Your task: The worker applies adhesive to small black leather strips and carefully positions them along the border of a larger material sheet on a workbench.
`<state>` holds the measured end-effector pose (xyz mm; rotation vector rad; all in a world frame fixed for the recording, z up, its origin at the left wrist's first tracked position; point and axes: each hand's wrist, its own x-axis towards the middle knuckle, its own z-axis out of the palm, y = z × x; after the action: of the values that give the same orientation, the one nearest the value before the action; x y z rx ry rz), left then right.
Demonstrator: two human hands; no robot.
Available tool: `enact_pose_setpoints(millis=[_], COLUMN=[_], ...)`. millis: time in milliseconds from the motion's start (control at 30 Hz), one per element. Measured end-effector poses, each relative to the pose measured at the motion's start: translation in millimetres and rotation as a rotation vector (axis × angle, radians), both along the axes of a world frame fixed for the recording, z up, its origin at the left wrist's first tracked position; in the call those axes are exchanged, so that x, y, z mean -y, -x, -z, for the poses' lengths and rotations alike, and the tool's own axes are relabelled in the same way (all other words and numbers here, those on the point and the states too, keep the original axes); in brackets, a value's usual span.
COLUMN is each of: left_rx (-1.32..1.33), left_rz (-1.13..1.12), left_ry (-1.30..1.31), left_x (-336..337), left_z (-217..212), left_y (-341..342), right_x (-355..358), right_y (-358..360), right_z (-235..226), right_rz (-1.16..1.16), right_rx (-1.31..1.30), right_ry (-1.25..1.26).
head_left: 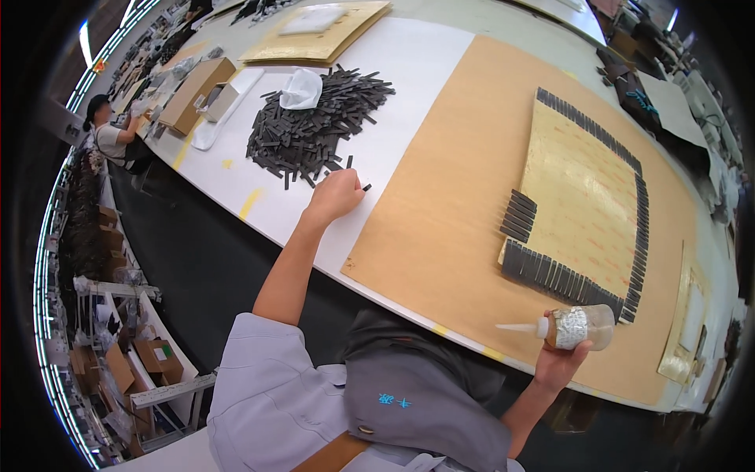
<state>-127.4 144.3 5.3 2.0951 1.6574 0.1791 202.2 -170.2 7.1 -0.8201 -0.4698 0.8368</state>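
Observation:
My left hand (338,194) is closed at the near edge of a pile of short black strips (314,126). The end of one black strip (366,188) sticks out from its fingers. In my right hand (560,360) a clear squeeze bottle (583,328) with a long thin nozzle lies tilted on its side, nozzle toward the left. Beyond it rests a yellowish board (586,189) with black strips set side by side along its borders. A short group of strips (519,215) lines part of its left border, and bare border shows above that group.
Brown paper (440,157) covers the table under the board. A crumpled white wad (301,89) sits on the pile. Stacked boards (314,35) and a cardboard box (197,94) stand farther back. Another person (110,134) works at the far left. A smaller board (683,330) lies at right.

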Motion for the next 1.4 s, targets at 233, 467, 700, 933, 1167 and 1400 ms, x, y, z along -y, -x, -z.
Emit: enact_pose_setpoints(millis=[233,467,700,933,1167,1400], left_rx=[0.746,0.881,1.323,1.106,1.076,1.072], left_rz=[0.108,0.185,0.357,0.416,0.590,0.649], left_ry=[0.486,0.587,0.800,0.693,0.754,0.859], left_x=[39,70,86,110,124,135], left_z=[-33,-39,-25,-30,-30,-32], left_y=[-54,-95,-111,-137,-144,-152], right_x=[7,-1,11,23,20,37], right_y=[0,-4,-9,-11,-8,-8], right_z=[-11,-13,-27,-34,-39,-41], right_rz=[0.155,0.087,0.086,0.090,0.099,0.178], right_rx=[-0.036,-0.056,-0.101,-0.105,-0.021,-0.069], right_ry=[-0.003,0.080,-0.016,-0.051,-0.078,-0.091])
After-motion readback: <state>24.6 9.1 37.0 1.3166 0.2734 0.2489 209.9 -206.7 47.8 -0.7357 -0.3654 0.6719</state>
